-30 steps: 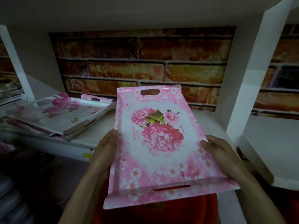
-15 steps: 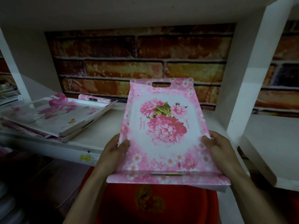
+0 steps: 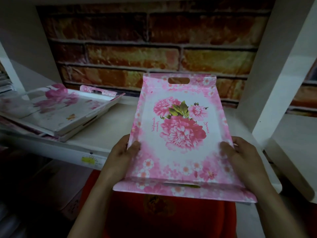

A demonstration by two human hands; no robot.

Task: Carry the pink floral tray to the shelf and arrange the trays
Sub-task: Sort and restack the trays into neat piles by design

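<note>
The pink floral tray (image 3: pixel 180 152) is a rectangle with big pink peonies in the middle and a slot handle at each short end. My left hand (image 3: pixel 120 157) grips its left long edge with the thumb on top. My right hand (image 3: pixel 243 160) grips the right long edge the same way. The tray's far end reaches over the white shelf board (image 3: pixel 109 127), its near end sticks out toward me. A stack of white trays with purple flowers (image 3: pixel 56 110) lies on the shelf at the left.
A brick-pattern wall (image 3: pixel 154 54) backs the shelf. A white upright panel (image 3: pixel 274 74) closes the compartment on the right, with another shelf board (image 3: pixel 296 148) beyond it. A red object (image 3: pixel 171 219) sits below the tray. A yellow label (image 3: pixel 88 159) is stuck on the shelf's front edge.
The tray has moved forward and up, deeper over the shelf board, and I have come closer to the shelf. Both hands keep their hold on its sides.
</note>
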